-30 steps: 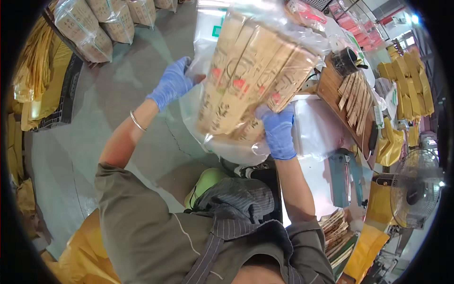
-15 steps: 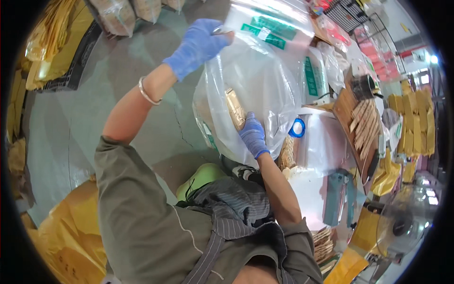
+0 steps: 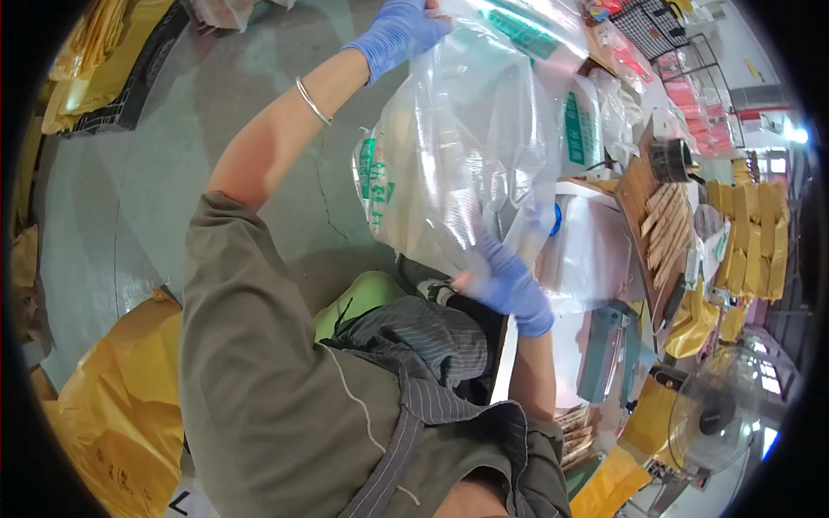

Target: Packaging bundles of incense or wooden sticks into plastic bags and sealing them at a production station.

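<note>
"What are you holding?"

"A clear plastic bag (image 3: 466, 164) is bulging in front of me; my left hand (image 3: 400, 36) is pinching its upper edge."

"And the other?"

"My right hand (image 3: 515, 287) is blurring at the bag's lower end; I cannot tell whether it's gripping."

"What's beyond?"

"A wooden board (image 3: 637, 186) is lying to the right, bearing flat brown strips (image 3: 668, 223)."

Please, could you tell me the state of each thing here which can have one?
Large clear plastic bag: wrinkled, bulging.
Blue-gloved left hand: closed on the bag's upper left part.
Blue-gloved right hand: blurred, at the bag's lower part; grip unclear.
Silver metal bangle: worn.
Round wire-caged fan: spinning or stopped, unclear.
Bright white light: on.
</note>
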### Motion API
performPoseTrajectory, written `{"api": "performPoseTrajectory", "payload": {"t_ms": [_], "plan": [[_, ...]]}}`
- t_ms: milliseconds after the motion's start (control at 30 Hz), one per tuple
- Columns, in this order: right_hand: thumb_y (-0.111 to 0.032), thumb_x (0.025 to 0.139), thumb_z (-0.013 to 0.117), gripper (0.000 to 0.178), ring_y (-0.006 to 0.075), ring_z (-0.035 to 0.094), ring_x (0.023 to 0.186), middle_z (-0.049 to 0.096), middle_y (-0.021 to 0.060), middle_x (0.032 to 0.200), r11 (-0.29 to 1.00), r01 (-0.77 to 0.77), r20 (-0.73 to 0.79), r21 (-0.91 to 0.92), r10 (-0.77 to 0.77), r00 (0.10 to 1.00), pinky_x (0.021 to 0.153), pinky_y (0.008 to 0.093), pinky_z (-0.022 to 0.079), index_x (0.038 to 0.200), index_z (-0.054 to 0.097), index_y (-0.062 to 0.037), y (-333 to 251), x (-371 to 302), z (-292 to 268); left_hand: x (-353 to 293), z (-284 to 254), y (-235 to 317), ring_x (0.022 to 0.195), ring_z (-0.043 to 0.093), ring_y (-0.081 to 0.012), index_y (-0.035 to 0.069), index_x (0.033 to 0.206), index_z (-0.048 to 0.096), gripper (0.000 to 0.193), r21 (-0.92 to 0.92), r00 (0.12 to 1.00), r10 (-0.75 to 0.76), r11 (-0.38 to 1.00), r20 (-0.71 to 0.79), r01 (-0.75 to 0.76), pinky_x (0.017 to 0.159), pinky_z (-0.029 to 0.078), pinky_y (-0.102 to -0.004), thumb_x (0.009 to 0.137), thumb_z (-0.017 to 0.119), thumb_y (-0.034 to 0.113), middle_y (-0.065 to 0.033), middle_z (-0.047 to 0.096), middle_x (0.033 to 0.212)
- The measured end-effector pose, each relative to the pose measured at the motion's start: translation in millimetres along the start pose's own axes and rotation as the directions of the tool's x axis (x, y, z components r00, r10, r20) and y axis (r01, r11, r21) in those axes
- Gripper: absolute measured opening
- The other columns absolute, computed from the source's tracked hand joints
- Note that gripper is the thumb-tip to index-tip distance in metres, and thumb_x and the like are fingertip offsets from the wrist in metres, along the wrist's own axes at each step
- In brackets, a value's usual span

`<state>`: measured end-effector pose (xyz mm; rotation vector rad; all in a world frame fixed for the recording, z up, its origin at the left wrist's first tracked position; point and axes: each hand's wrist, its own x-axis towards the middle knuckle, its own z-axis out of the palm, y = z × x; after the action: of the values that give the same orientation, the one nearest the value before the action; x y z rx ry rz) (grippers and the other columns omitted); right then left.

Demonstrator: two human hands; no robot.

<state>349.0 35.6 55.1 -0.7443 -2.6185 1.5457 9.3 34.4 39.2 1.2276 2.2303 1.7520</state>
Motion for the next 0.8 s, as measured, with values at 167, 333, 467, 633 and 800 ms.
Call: {"api": "performPoseTrajectory", "payload": {"t_ms": [167, 333, 467, 633, 800], "plan": [[-0.017, 0.077, 0.064, 0.022, 0.0321, 0.058, 0.059, 0.059, 0.0213, 0.066, 1.0, -0.004, -0.395, -0.02, -0.005, 0.919, 0.056, 0.0375, 0.044, 0.085, 0.062, 0.0036, 62, 5, 0, 59, 34, 22, 0.048, 0.041, -0.0119, 0.01, 0.063, 0.049, 0.016, -0.364, 0.961, -0.2, 0.924, -0.191, 0.12, 0.044, 0.034, -0.0297, 0.078, 0.05, 0.006, -0.0023, 0.044, 0.051], [-0.011, 0.075, 0.062, 0.017, 0.0322, 0.059, 0.063, 0.06, 0.0215, 0.071, 0.976, 0.116, -0.499, -0.187, -0.196, 0.844, 0.056, 0.036, 0.044, 0.087, 0.063, 0.0021, 28, -5, -15, 86, -5, 62, 0.054, 0.047, -0.0104, 0.009, 0.079, 0.055, 0.005, -0.494, 0.994, 0.023, 0.866, -0.104, -0.072, 0.048, 0.04, -0.0293, 0.081, 0.05, 0.009, -0.0043, 0.054, 0.062], [-0.01, 0.074, 0.062, 0.021, 0.0313, 0.06, 0.063, 0.061, 0.019, 0.071, 0.976, 0.151, -0.378, -0.155, -0.199, 0.904, 0.058, 0.033, 0.045, 0.093, 0.062, 0.0003, 35, 0, -7, 3, 6, 101, 0.075, 0.06, -0.0191, 0.01, 0.09, 0.057, 0.019, 0.237, 0.784, 0.475, 0.773, 0.4, -0.589, 0.07, 0.048, -0.0313, 0.08, 0.059, 0.026, -0.0062, 0.062, 0.085], [-0.008, 0.07, 0.062, 0.024, 0.0341, 0.06, 0.07, 0.061, 0.019, 0.074, 0.931, 0.28, -0.217, -0.235, -0.331, 0.918, 0.063, 0.0372, 0.048, 0.093, 0.061, -0.0007, 46, 5, -8, -86, 89, 89, 0.077, 0.061, -0.0286, 0.011, 0.092, 0.067, 0.021, 0.053, -0.204, -0.294, 0.678, 0.934, -0.733, 0.071, 0.048, -0.0379, 0.073, 0.057, 0.014, -0.0107, 0.065, 0.086], [-0.007, 0.066, 0.062, 0.022, 0.0347, 0.06, 0.065, 0.059, 0.0197, 0.07, 0.934, 0.278, -0.263, -0.224, -0.333, 0.905, 0.058, 0.0372, 0.048, 0.087, 0.062, -0.0001, 40, -13, 1, -123, 137, -42, 0.08, 0.063, -0.0298, 0.013, 0.091, 0.068, 0.021, 0.046, 0.013, -0.16, 0.208, 0.987, -0.977, 0.072, 0.049, -0.042, 0.071, 0.061, 0.016, -0.0084, 0.065, 0.086]]}}
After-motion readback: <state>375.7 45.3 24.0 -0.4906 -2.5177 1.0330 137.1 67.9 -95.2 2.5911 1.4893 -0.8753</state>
